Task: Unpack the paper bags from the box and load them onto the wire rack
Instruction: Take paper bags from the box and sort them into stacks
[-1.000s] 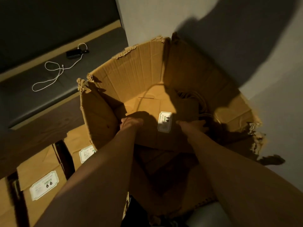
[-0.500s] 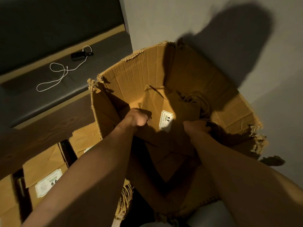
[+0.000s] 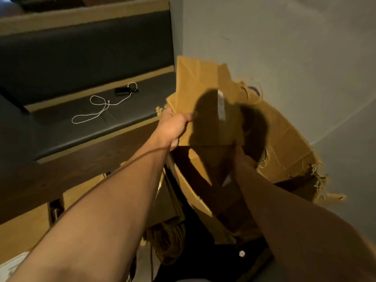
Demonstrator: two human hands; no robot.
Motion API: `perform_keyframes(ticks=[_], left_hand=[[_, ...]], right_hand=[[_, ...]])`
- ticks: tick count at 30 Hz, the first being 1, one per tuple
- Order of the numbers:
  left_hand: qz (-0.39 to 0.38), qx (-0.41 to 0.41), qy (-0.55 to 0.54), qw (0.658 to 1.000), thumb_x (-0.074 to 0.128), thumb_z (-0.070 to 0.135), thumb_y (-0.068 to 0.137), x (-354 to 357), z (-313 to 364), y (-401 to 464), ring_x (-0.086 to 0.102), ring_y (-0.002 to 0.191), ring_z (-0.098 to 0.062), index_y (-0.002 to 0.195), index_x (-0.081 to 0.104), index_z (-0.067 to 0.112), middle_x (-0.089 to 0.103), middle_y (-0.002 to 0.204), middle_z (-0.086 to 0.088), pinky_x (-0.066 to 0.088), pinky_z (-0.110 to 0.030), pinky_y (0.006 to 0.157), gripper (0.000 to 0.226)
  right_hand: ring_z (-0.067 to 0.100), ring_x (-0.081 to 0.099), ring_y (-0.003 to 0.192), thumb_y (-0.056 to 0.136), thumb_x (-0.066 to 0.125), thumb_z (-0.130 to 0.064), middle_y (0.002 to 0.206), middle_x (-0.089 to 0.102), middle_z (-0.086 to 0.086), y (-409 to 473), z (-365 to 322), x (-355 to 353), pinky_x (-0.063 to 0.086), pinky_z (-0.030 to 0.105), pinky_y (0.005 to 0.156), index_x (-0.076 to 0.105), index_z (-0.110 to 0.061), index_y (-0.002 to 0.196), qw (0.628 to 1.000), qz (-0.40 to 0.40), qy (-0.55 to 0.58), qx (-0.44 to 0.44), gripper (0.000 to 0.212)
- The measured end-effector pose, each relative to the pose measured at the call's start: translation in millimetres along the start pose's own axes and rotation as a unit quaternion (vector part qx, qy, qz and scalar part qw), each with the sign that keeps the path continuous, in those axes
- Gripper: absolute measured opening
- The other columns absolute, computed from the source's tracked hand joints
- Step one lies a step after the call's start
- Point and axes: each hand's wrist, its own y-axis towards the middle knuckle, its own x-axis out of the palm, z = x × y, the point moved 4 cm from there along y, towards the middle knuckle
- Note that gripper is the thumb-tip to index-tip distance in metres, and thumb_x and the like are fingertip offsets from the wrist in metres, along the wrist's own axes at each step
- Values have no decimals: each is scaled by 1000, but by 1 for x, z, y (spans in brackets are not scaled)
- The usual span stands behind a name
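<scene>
Head view: worn on the person's head, looking forward and down, close above the cardboard box point(image 3: 284, 151).
Left of box: bench point(image 3: 85, 110).
Behind box: wall point(image 3: 274, 47).

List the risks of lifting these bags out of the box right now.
1. The bags are held only at their lower edges by the left hand and right hand; the stack could fan apart or slip.
2. Twine handles hang beside the torn box rim and might snag.
3. The right hand sits in deep shadow, so its grip is hard to judge.
</scene>
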Motion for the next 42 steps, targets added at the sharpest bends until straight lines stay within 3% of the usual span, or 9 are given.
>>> perform_keyframes(ticks=[6,11,17,22,27,30,35,38,42], left_hand=[[59,-10,-182,982,69,2,88,-68,39,-35,70,103,-31,109,60,19,70,115,-12,58,-48,88,30],[87,-6,-132,987,75,-4,80,-145,50,-75,69,101,-30,110,59,16,70,108,-9,58,-46,87,40],[45,-37,-276,959,55,34,99,-234,26,-136,71,100,-28,129,57,15,69,119,-14,61,-42,79,35],[54,-39,-394,917,36,87,77,-333,-11,-184,63,118,-37,125,69,8,64,130,-20,55,-51,91,98],[119,-125,-201,964,58,26,94,-364,-35,-213,74,82,-27,110,72,7,75,99,-14,61,-38,67,28],[197,-102,-109,969,60,27,98,-381,-52,-223,69,97,-20,120,65,13,72,114,-6,56,-35,81,27],[211,-90,-199,953,55,17,100,-399,-72,-248,73,89,-25,116,65,11,74,104,-10,61,-39,71,20],[251,-74,-190,946,62,3,93,-412,-77,-261,75,82,-23,117,64,8,77,96,-9,61,-36,63,25],[222,-69,-153,961,71,-7,82,-413,-82,-267,74,93,-30,123,63,4,74,108,-14,61,-40,72,43]], right_hand=[[40,60,116,72,49,-84,123,67,14,-87,-36,48,42,64,100,70,-29,118,885,-396,225,-95,74],[45,65,104,49,81,-72,120,66,22,-136,-49,90,46,66,92,56,-10,131,916,-362,74,-156,106],[31,67,50,83,69,-16,63,68,20,-197,-26,149,56,37,54,65,7,76,874,-434,-72,-207,24],[27,66,52,91,59,-10,61,68,13,-223,17,183,55,31,50,65,-3,80,839,-472,-213,-169,14],[22,69,71,87,66,-3,71,73,4,-231,51,218,56,35,68,65,-8,95,819,-447,-286,-221,9],[28,64,105,86,71,-9,115,69,7,-228,72,243,49,46,97,63,-10,119,809,-428,-287,-283,34],[18,62,87,90,63,2,111,62,4,-216,87,250,50,10,62,58,-2,121,836,-394,-243,-295,32],[33,62,109,87,64,-2,117,67,11,-210,96,250,50,40,98,60,-5,123,857,-402,-222,-234,36],[33,68,94,89,57,1,104,71,15,-227,113,258,52,44,88,64,-9,116,847,-442,-236,-178,29]])
